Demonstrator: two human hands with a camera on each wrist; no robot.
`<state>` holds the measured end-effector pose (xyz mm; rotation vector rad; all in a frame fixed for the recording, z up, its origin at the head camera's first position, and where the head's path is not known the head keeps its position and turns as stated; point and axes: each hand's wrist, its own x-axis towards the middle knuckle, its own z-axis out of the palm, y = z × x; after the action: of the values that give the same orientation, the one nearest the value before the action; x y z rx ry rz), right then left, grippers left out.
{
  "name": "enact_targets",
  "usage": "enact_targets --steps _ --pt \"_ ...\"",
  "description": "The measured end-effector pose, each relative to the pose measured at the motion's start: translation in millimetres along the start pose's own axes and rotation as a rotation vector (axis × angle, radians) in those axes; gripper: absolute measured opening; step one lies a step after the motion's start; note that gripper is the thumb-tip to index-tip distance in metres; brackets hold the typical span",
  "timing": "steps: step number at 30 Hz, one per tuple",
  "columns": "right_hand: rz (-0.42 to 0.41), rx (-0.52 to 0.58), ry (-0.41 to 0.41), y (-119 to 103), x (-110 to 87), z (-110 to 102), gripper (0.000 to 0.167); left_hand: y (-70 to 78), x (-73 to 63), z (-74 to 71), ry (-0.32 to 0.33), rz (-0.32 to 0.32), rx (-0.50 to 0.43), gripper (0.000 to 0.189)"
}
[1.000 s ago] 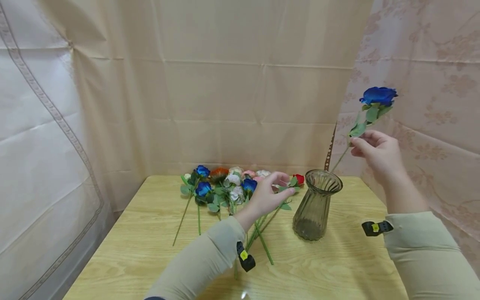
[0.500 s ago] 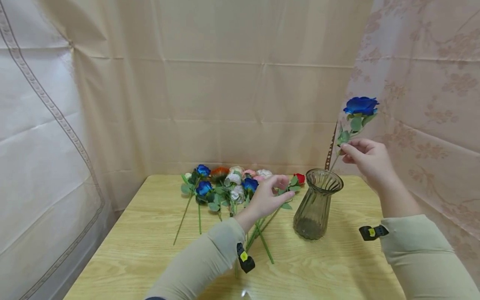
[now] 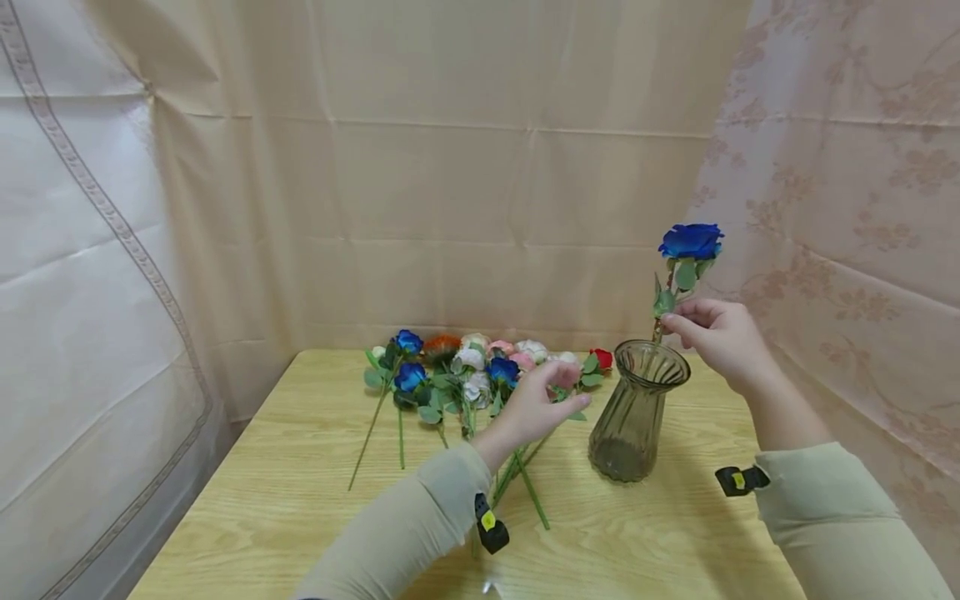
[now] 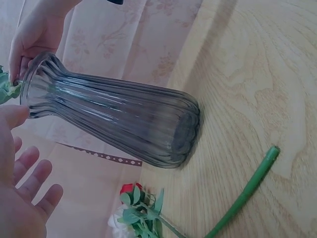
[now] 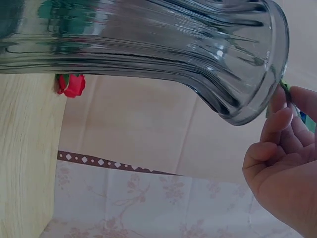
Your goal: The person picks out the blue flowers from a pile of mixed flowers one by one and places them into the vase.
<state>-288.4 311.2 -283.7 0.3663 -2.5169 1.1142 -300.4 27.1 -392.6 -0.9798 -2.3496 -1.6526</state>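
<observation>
A blue artificial rose [image 3: 691, 242] stands nearly upright over the ribbed, smoky glass vase [image 3: 628, 429]. My right hand [image 3: 716, 342] pinches its stem just under the lower leaves, fingertips right at the vase's rim. The stem runs down to the vase's mouth. In the right wrist view, thumb and index finger of the right hand [image 5: 290, 163] meet on the stem beside the rim. My left hand [image 3: 534, 404] is held with fingers spread and loosely bent, left of the vase, holding nothing. In the left wrist view its thumb overlaps the rim of the vase [image 4: 119, 116].
Several artificial flowers lie left of the vase, among them blue roses [image 3: 410, 377], an orange bloom [image 3: 441, 346], white blooms [image 3: 476, 388] and a red rose [image 3: 601, 358]. Their green stems [image 3: 534, 492] point toward the front of the wooden table [image 3: 300, 517]. Curtains [image 3: 427, 183] hang behind it.
My right hand has moved left and down with the blue rose, and the rose has turned more upright over the vase. The left hand has barely moved.
</observation>
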Motion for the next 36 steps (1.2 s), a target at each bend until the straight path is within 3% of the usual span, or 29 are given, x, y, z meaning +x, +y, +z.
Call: enact_targets --steps 7,17,25,36 --pt "-0.036 -0.044 -0.052 2.7 -2.3 8.7 0.034 -7.2 -4.1 0.4 -0.009 -0.029 0.016 0.038" --pt "-0.106 -0.092 -0.057 4.3 -6.9 17.5 0.02 -11.3 -9.5 5.8 -0.039 -0.077 0.027 0.038" --pt "-0.073 -0.173 -0.112 1.8 -8.3 22.8 0.025 -12.6 -10.8 7.9 -0.035 -0.092 0.026 0.039" --pt "-0.069 -0.188 -0.103 3.9 -10.0 23.2 0.024 -14.0 -12.7 8.7 -0.038 -0.09 0.017 0.04"
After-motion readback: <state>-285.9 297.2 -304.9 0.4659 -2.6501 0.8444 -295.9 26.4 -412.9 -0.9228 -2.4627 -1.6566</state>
